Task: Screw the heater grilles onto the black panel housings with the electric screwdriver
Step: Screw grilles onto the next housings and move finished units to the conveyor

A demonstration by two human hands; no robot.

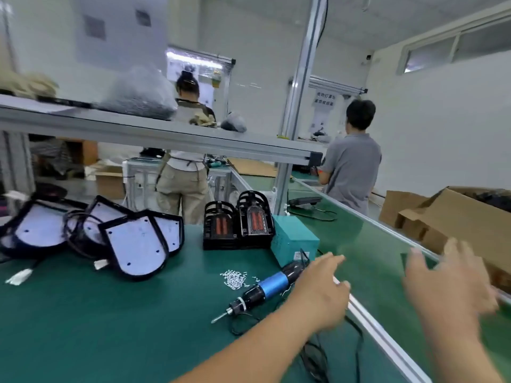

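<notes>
1. At the left of the frame, a heap of black panel housings [132, 244] lies on the green table mat [110, 327]. Their pale inner faces are turned up and black cables are tangled among them.
2. A white connector [19, 277] lies on the mat at the lower left, in front of the heap.
3. Across the upper left runs an aluminium shelf [154, 134] with grey plastic bags on it.
4. In the centre, the heater grilles [255, 219] stand upright in two stacks side by side, orange elements showing. They are apart from the housings.
5. Just right of the grilles, touching or nearly touching them, sits a teal box [293, 239].
6. Below the grilles, a small pile of silver screws [233, 279] lies loose on the mat.
7. Just right of the screws, the electric screwdriver [265, 286] lies flat, with a blue body and its bit pointing lower left. No hand grips it.
8. The left hand [320, 294] hovers at the screwdriver's rear end, fingers stretched out and holding nothing. Whether it touches the tool cannot be told.
9. An aluminium rail [373, 324] edges the table beneath that hand.
10. At the lower right, the right hand [448, 286] is blurred above the green belt [373, 244], fingers spread and holding nothing.
11. Cardboard boxes [456, 217] stand at the right edge.
</notes>
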